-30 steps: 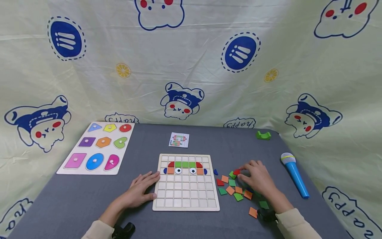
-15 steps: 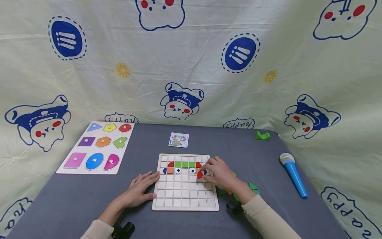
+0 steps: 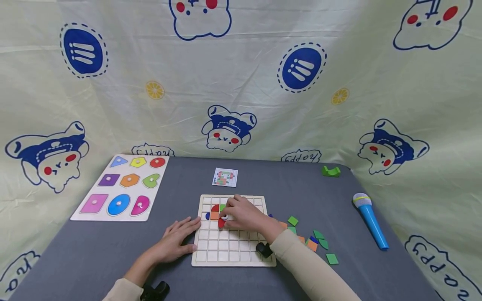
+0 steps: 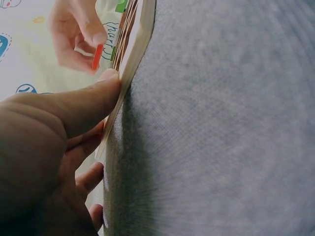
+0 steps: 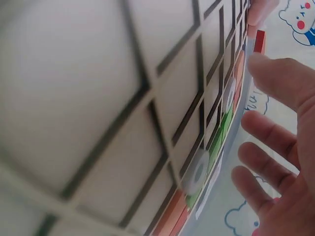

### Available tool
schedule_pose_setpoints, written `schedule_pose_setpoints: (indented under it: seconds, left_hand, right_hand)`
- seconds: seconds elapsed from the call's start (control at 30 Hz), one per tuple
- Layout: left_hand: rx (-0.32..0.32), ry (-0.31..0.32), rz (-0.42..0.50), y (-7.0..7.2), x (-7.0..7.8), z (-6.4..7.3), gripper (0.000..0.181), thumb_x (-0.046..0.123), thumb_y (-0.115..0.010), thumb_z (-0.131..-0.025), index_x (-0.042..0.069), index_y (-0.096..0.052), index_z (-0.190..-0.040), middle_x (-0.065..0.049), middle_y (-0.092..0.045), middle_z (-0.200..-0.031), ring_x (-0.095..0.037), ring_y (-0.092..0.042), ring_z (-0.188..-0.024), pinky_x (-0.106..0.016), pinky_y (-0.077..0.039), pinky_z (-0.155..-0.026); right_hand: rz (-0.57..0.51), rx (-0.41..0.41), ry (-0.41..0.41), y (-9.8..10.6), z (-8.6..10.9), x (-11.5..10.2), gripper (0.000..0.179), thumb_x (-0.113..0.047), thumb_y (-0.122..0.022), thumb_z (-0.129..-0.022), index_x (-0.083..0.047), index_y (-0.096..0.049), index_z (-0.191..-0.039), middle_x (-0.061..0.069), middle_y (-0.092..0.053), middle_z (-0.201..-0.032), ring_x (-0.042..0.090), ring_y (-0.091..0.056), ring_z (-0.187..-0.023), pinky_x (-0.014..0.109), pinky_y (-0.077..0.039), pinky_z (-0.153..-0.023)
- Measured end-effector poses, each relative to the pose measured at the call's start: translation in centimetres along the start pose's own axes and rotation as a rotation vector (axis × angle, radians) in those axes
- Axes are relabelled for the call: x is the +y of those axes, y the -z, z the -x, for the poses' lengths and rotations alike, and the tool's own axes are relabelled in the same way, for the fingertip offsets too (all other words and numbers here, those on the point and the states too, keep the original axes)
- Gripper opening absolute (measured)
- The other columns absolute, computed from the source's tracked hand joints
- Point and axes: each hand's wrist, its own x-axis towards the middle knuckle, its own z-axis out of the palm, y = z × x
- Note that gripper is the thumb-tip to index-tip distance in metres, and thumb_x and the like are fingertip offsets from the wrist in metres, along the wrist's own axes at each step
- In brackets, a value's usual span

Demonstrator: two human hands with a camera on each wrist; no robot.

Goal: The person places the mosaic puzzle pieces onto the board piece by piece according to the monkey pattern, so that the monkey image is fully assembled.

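A wooden grid board (image 3: 224, 256) lies on the grey table in the head view. My left hand (image 3: 176, 240) rests against its left edge, thumb and fingers touching the rim. Over the upper part of the board, my right hand (image 3: 245, 214) pinches a red tile (image 3: 221, 223) with a rounded side between thumb and fingertips. In the left wrist view that red tile (image 4: 97, 56) appears edge-on above the grid. Left of it an orange tile (image 3: 214, 215), a red tile (image 3: 215, 207) and a blue tile (image 3: 207, 215) sit in cells. The right hand hides much of the tile rows.
Several loose tiles, among them a green square tile (image 3: 332, 259), lie right of the board. A small picture card (image 3: 225, 177) is behind it. A shape puzzle board (image 3: 101, 190) lies left, a toy microphone (image 3: 372, 219) right. A green arched block (image 3: 331, 171) stands at the back right.
My right hand has moved left from the loose tiles to above the board, carrying the red tile. The left hand has stayed at the board's left edge.
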Motion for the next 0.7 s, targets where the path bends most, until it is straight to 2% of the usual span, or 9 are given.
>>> schedule_pose_setpoints:
  seconds: [0.27, 0.6, 0.7]
  left_hand:
    - [-0.001, 0.003, -0.002, 0.0, 0.1, -0.1, 0.066, 0.028, -0.066, -0.086, 0.009, -0.04, -0.143, -0.009, -0.035, -0.153, -0.039, -0.022, -0.142, -0.066, -0.007, -0.11]
    - [0.0, 0.015, -0.005, 0.1, 0.2, 0.0, 0.065, 0.03, -0.066, -0.087, 0.009, -0.04, -0.143, -0.007, -0.035, -0.153, -0.039, -0.022, -0.143, -0.066, -0.006, -0.11]
    - [0.001, 0.012, -0.008, 0.1, 0.1, 0.0, 0.066, 0.029, -0.066, -0.086, 0.01, -0.04, -0.143, -0.008, -0.035, -0.153, -0.039, -0.022, -0.143, -0.066, -0.006, -0.11]
  right_hand:
    - [0.067, -0.031, 0.08, -0.4, -1.4, -0.3, 0.024, -0.034, -0.066, -0.087, -0.03, -0.069, -0.111, -0.006, -0.058, -0.1, 0.011, -0.043, -0.09, 0.025, -0.041, -0.077]
    - [0.088, -0.028, 0.106, -1.0, -1.9, -0.2, 0.028, -0.034, -0.064, -0.089, -0.034, -0.065, -0.117, -0.005, -0.059, -0.106, 0.012, -0.045, -0.094, 0.026, -0.043, -0.08]
    - [0.086, -0.021, 0.077, -1.0, -1.6, -0.3, 0.027, -0.036, -0.063, -0.089, -0.033, -0.065, -0.116, -0.005, -0.059, -0.105, 0.012, -0.045, -0.094, 0.026, -0.043, -0.08]
